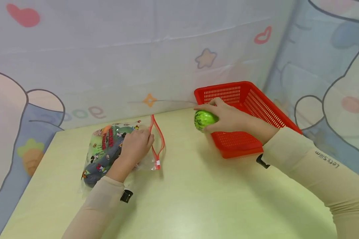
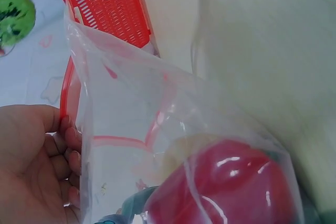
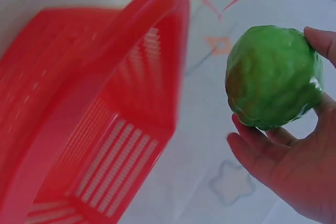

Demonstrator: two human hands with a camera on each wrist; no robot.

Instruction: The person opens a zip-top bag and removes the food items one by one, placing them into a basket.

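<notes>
My right hand (image 1: 227,118) holds a round, bumpy green fruit (image 1: 204,120), glossy and dark-spotted, in the air beside the near-left rim of the red basket (image 1: 236,156). Thumb and fingers grip opposite sides of the fruit (image 3: 275,77) in the right wrist view. On the left, my left hand (image 1: 136,146) pinches the red zip edge (image 2: 67,93) of a clear printed zip bag (image 1: 91,159). The bag's mouth gapes open toward the basket. Inside the bag show a shiny red item (image 2: 226,182), a long dark item (image 1: 92,177) and other rounded pieces, partly hidden by print and my hand.
The red slotted basket stands at the right rear of the pale table (image 1: 173,205), near the cloth backdrop (image 1: 122,66). A white slider (image 1: 158,162) sits at the near end of the bag's red zip. Table surface lies between the bag and the basket.
</notes>
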